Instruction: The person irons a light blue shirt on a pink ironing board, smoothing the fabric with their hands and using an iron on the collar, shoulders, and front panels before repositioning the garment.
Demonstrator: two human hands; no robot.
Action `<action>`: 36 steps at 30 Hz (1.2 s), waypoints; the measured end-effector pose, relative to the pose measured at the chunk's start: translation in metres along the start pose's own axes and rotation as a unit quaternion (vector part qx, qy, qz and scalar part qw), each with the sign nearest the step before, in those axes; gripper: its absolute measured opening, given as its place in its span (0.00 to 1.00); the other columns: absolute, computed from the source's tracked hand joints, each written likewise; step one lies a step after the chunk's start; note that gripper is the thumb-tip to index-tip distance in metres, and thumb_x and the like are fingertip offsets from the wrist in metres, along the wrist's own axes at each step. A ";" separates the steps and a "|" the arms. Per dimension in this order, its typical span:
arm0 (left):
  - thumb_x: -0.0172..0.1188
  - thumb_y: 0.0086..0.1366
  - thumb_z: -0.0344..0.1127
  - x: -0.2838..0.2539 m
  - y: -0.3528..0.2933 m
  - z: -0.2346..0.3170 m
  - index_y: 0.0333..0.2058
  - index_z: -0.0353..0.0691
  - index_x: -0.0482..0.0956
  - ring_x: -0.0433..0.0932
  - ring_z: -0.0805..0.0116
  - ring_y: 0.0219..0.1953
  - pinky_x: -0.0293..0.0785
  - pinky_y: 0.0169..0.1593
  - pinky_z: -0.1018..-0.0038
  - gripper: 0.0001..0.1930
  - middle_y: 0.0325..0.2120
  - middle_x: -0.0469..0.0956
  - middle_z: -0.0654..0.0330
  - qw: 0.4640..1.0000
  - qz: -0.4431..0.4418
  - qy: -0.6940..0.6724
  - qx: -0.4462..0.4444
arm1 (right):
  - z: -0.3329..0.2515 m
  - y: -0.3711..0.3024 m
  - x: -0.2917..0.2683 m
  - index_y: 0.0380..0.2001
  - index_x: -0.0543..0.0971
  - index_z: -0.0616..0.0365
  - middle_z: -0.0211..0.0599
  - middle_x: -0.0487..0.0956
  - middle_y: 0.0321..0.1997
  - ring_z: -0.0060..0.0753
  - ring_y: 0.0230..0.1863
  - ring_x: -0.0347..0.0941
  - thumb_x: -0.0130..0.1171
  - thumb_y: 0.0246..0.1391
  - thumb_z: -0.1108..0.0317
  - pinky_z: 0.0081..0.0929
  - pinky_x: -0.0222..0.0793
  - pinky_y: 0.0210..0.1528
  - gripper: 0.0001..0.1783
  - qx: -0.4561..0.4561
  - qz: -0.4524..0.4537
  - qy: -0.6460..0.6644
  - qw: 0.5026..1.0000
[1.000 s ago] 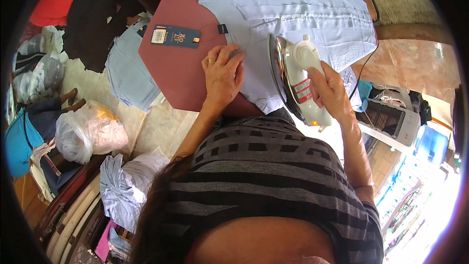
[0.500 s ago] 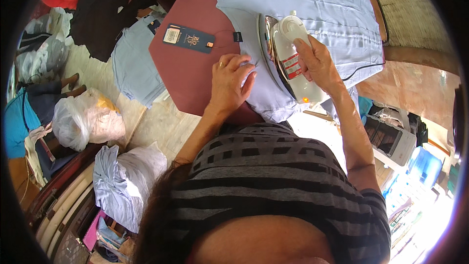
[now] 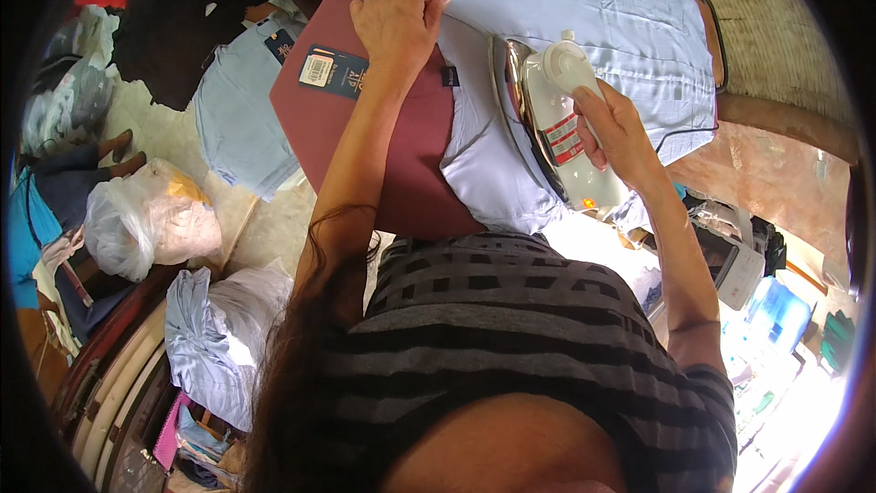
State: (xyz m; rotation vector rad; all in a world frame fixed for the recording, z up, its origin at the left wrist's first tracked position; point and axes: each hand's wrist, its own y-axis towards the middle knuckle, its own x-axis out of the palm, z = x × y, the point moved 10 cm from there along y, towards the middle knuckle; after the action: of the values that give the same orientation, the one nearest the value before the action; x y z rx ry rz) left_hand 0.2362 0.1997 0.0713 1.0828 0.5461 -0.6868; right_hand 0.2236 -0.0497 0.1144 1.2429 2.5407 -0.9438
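A light blue shirt (image 3: 584,0) lies spread over a padded ironing board (image 3: 315,128) with a dark red cover. My right hand (image 3: 616,132) is wrapped round the handle of a white steam iron (image 3: 566,119), its shiny soleplate resting on the shirt near the board's near side. An orange light glows at the iron's heel. My left hand (image 3: 397,23) reaches across the board, thumb apart from the fingers, beside the shirt's left edge. Beneath that forearm, partly covered, lies a dark blue hang tag (image 3: 333,71). A small black label (image 3: 450,76) shows at the shirt's neckline.
Another light blue garment (image 3: 242,114) hangs left of the board, by dark clothes (image 3: 178,27). Stuffed plastic bags (image 3: 151,219) and a bundle of pale cloth (image 3: 224,333) stand at the left. A black cord (image 3: 684,132) runs off right, near a blue container (image 3: 780,310).
My left hand has moved from the shirt's near part to the far left of the board. The iron stays in my right hand, nearly in the same place on the shirt.
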 end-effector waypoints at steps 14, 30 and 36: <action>0.65 0.55 0.41 -0.020 0.000 0.004 0.26 0.44 0.75 0.74 0.53 0.37 0.66 0.39 0.56 0.10 0.30 0.74 0.59 0.999 0.022 -0.037 -0.022 | 0.004 0.008 -0.002 0.32 0.70 0.61 0.26 0.65 0.13 0.17 0.11 0.59 0.46 0.69 0.52 0.19 0.55 0.14 0.21 0.015 0.010 -0.001 1.000; 0.69 0.54 0.52 -0.003 -0.003 -0.008 0.23 0.49 0.76 0.73 0.61 0.29 0.61 0.33 0.61 0.16 0.21 0.73 0.69 0.998 0.046 -0.044 -0.004 | 0.013 -0.016 -0.001 0.34 0.71 0.60 0.26 0.66 0.12 0.15 0.10 0.58 0.44 0.70 0.56 0.17 0.52 0.13 0.18 -0.002 0.012 0.047 0.999; 0.72 0.50 0.50 -0.003 -0.005 -0.010 0.23 0.48 0.77 0.73 0.61 0.30 0.60 0.34 0.62 0.15 0.23 0.73 0.68 0.997 0.042 -0.055 -0.014 | 0.012 -0.005 0.002 0.35 0.70 0.61 0.27 0.65 0.12 0.15 0.10 0.57 0.46 0.69 0.53 0.18 0.53 0.13 0.19 0.032 0.011 0.021 0.999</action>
State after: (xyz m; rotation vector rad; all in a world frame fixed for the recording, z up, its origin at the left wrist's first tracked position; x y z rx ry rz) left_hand 0.2297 0.2082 0.0662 1.0300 0.4109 -0.6593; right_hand 0.2168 -0.0583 0.1065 1.3196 2.5417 -1.0110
